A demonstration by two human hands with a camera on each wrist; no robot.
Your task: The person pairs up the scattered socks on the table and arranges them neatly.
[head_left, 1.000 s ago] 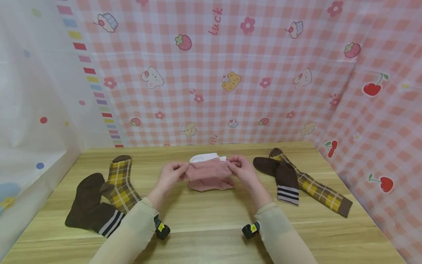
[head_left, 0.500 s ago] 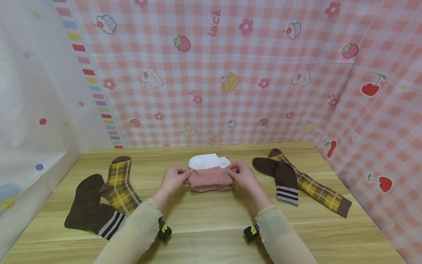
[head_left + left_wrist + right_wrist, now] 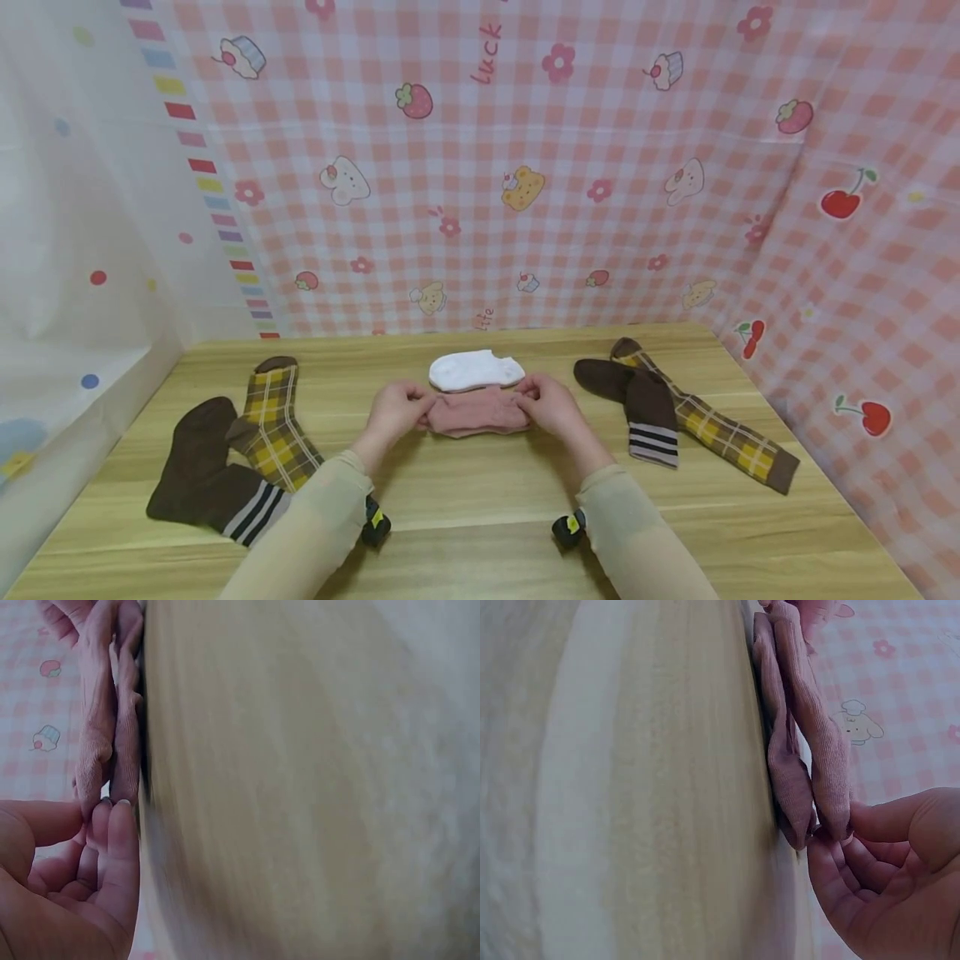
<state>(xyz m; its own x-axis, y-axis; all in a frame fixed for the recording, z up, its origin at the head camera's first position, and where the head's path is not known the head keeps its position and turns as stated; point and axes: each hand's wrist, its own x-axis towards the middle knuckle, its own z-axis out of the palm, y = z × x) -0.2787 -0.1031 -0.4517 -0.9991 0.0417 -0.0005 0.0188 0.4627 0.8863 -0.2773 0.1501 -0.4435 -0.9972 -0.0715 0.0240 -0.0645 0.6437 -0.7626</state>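
Observation:
At the middle of the table, pink ribbed sock fabric (image 3: 478, 413) lies stretched sideways between both hands. My left hand (image 3: 396, 412) pinches its left end between thumb and fingers, and my right hand (image 3: 553, 407) pinches the right end. Seen edge-on in the left wrist view, the pink sock fabric (image 3: 94, 724) forms two layers with a narrow gap. In the right wrist view the lower layer (image 3: 789, 784) rests against the tabletop, under the pinched upper one (image 3: 829, 761). Whether these are two socks or one folded, I cannot tell. Just behind lies a flat white ankle sock (image 3: 471, 370).
On the left lie a dark brown striped-cuff sock (image 3: 197, 467) and a yellow plaid sock (image 3: 272, 417), partly behind the left sleeve. A second brown sock (image 3: 651, 404) overlaps another plaid sock (image 3: 731, 437) on the right. A checked cloth (image 3: 480, 208) hangs behind the wooden table (image 3: 472, 542).
Both hands have lowered the upper pink layer toward me onto the lower one. The white sock, largely covered before, is now in full view behind it.

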